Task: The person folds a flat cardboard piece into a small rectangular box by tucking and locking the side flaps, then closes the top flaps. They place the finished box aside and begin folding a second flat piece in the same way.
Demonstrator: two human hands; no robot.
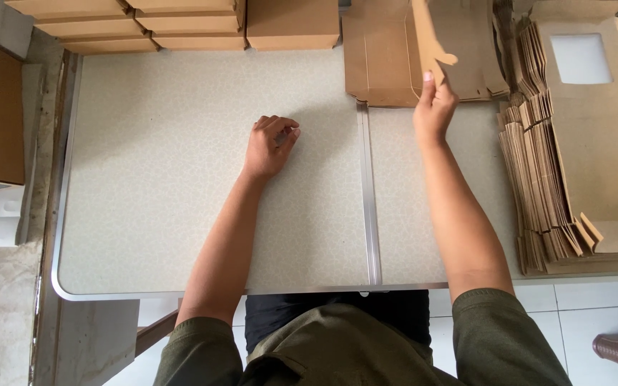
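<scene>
At upper right, a flat cardboard blank (446, 43) is pinched by the right hand (434, 107), seemingly for lifting off the stack, while the left hand (272, 143) is rested loosely curled and empty on the table (166, 214).

Left hand (272, 145) rested on the table (180, 214) left of its centre seam (370, 207), well apart from the right hand (434, 107), which reached across the seam to the far edge. Right hand touched a cardboard flap (434, 43) of a flat box (384, 61) lying at the back. Folded boxes (180, 25) lined the far left edge; stack of flat cardboard blanks (574, 157) lay along the right side.
</scene>
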